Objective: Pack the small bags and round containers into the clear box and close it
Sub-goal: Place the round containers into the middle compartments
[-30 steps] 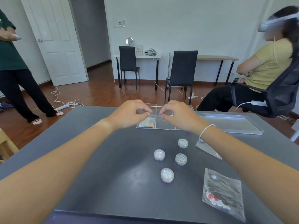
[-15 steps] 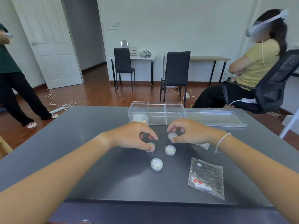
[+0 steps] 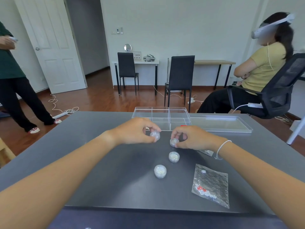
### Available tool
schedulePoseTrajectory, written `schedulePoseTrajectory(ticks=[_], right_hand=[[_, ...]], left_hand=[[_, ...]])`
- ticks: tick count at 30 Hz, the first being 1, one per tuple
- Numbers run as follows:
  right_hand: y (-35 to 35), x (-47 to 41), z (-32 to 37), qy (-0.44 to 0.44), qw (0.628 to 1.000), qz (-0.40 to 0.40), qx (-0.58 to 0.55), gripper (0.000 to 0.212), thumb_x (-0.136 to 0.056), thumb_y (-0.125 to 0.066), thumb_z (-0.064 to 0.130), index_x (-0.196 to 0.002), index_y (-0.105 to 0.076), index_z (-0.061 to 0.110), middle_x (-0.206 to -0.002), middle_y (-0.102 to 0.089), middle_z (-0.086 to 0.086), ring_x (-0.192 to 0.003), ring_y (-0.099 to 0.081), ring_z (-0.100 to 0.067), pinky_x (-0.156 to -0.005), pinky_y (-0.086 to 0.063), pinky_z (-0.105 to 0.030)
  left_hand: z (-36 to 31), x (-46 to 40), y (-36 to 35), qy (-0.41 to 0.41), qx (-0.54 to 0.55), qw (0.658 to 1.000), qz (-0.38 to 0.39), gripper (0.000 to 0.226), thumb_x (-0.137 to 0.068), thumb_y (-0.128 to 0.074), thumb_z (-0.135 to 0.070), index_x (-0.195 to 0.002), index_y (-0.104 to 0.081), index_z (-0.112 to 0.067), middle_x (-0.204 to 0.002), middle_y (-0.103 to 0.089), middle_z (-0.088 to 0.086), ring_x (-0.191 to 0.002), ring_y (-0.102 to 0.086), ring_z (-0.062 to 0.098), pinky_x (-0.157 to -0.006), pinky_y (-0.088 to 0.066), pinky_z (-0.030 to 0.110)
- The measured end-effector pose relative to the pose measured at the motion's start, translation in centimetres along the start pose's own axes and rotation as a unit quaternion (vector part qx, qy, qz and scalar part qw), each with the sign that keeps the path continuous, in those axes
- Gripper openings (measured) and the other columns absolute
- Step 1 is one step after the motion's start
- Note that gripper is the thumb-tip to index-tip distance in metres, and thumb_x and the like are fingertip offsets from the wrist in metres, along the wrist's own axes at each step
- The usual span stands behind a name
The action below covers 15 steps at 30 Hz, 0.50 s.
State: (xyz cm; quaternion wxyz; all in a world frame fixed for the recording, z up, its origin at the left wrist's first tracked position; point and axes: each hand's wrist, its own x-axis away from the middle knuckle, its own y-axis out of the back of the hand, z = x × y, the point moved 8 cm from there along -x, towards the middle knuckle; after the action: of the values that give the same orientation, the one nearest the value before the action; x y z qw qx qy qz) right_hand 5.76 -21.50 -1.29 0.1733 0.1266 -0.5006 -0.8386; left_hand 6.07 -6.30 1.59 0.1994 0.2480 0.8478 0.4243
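Head view: each hand's fingers pinch one small, clear, lidded round container [image 3: 155,135], glittery inside.

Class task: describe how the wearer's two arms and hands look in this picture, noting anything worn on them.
Both forearms are bare, with no sleeves in view. The right hand has a thin white cord bracelet round its wrist, a short loose end hanging. The left hand wears nothing: no rings, watch or gloves show.
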Motion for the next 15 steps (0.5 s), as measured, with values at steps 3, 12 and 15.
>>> schedulePoseTrajectory(ticks=[3,12,15], right_hand=[[0.5,-0.3,0.5,0.015,1.0,-0.012,-0.022,0.01,-0.08,-0.065,0.029,-0.086,-0.059,0.033,-0.077,-0.058,0.022,-0.062,-0.049,0.012,-0.057,-0.035,-0.006],[5.2,-2.4,1.6,0.041,0.994,-0.087,-0.058,0.009,-0.079,-0.066,0.031,-0.085,-0.06,0.028,-0.084,-0.059,0.017,-0.063,-0.047,-0.007,-0.059,-0.04,-0.009],[6.4,-3.4,1.6,0.045,0.993,-0.095,-0.058,0.01,-0.08,-0.066,0.033,-0.087,-0.061,0.027,-0.091,-0.063,0.011,-0.064,-0.048,-0.003,-0.063,-0.041,-0.017]], left_hand=[[-0.1,-1.5,2.0,-0.007,0.017,0.998,-0.062,0.023,-0.075,-0.067,-0.035,-0.094,-0.062,-0.048,-0.093,-0.061,-0.016,-0.062,-0.046,0.007,-0.062,-0.041,0.009],[0.3,-6.2,4.8,-0.007,0.007,0.994,-0.112,0.013,-0.076,-0.067,-0.022,-0.09,-0.067,-0.022,-0.09,-0.066,-0.007,-0.055,-0.05,-0.018,-0.058,-0.037,0.003],[1.0,-7.8,4.8,0.003,0.001,0.994,-0.106,0.013,-0.076,-0.068,-0.023,-0.089,-0.068,-0.02,-0.09,-0.067,-0.006,-0.053,-0.05,-0.017,-0.055,-0.035,0.0]])
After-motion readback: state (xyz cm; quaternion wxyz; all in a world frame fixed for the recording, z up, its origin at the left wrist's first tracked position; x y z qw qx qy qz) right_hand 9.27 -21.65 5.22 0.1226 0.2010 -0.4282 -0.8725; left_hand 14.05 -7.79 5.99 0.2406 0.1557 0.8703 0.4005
